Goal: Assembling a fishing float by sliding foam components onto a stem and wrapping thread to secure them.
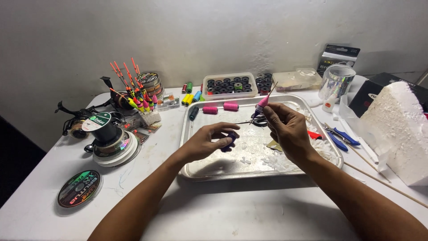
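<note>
My left hand (209, 140) hovers over the metal tray (187, 134) with its fingers closed on a small dark purple thread spool (230, 139). My right hand (285, 127) is raised over the tray's middle and pinches a fishing float (263, 101) with a pink and purple body and a thin stem that points up and right. A fine thread seems to run between float and spool. Scissors (258, 119) lie on the tray just behind my right hand.
Pink thread spools (231, 106) lie at the tray's back. A clear box of dark bobbins (229, 85), several bright floats in a foam block (138, 100), fishing-line spools (80, 188), a reel (76, 125), blue pliers (341, 136) and a white foam chunk (397, 129) surround it.
</note>
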